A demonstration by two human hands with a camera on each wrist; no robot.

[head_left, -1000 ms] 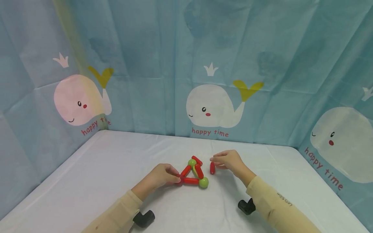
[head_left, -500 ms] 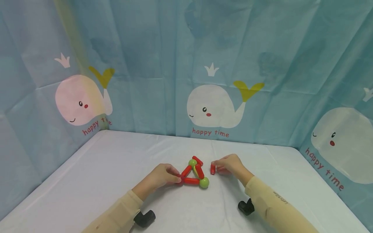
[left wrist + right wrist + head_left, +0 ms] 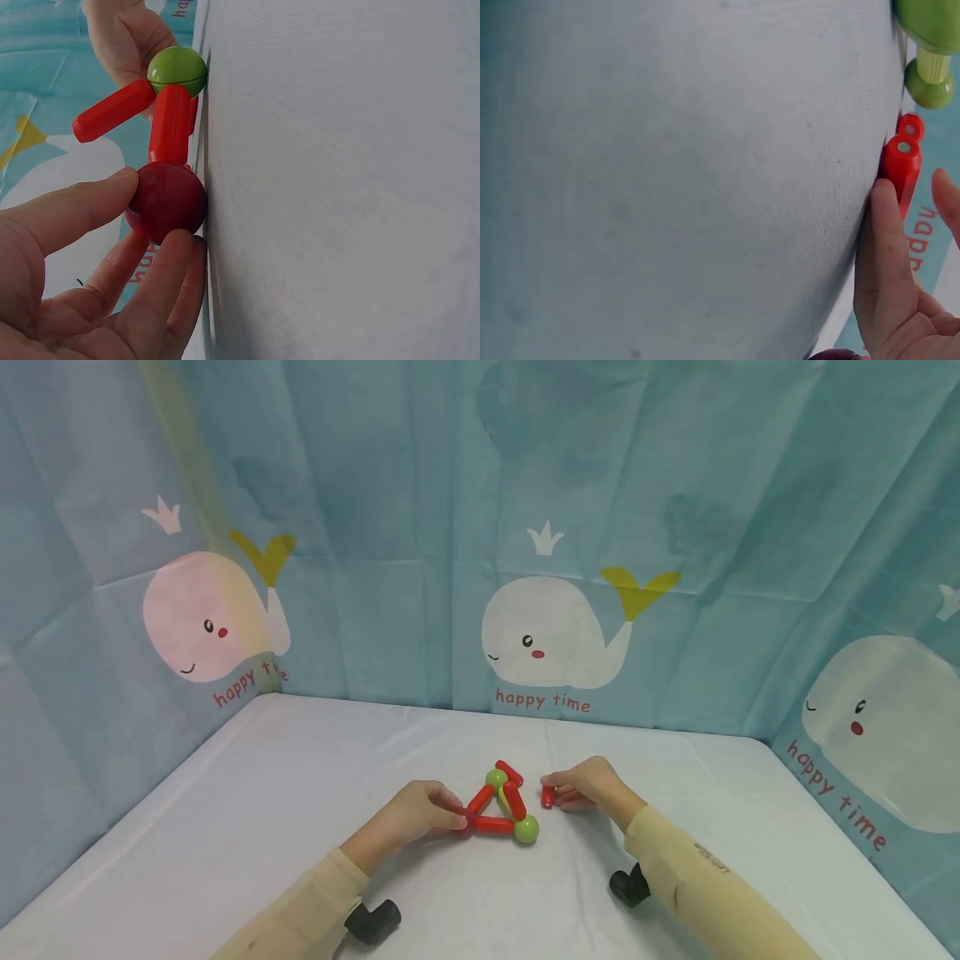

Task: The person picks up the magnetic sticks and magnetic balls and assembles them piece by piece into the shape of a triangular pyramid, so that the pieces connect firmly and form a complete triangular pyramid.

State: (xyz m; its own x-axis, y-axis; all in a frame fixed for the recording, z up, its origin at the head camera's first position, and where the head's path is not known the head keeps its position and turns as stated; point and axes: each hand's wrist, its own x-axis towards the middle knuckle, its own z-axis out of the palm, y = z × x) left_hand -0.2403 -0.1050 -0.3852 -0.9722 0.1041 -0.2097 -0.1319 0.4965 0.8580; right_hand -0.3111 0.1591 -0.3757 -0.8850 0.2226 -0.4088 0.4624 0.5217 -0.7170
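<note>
My left hand point(image 3: 416, 810) pinches a dark red ball point(image 3: 169, 202), one corner of a triangle of magnetic rods and balls on the table. Red rods point(image 3: 492, 826) run from that ball to a front green ball point(image 3: 527, 829) and a back green ball point(image 3: 496, 779). A yellow-green rod point(image 3: 934, 66) joins the green balls. Another red rod point(image 3: 112, 111) slants up from the front green ball. Right of the frame, my right hand point(image 3: 596, 785) touches a loose red rod point(image 3: 902, 161) with a fingertip; its thumb stands apart from the rod.
A further red rod point(image 3: 510, 773) lies by the back green ball. A dark red rounded thing point(image 3: 836, 354) shows partly at the bottom of the right wrist view. The white tabletop point(image 3: 300, 793) ends at a blue whale-print curtain point(image 3: 375, 527).
My right hand has come down from above the loose red rod to touch it. The left hand keeps its pinch on the red ball, and the triangle stays in place.
</note>
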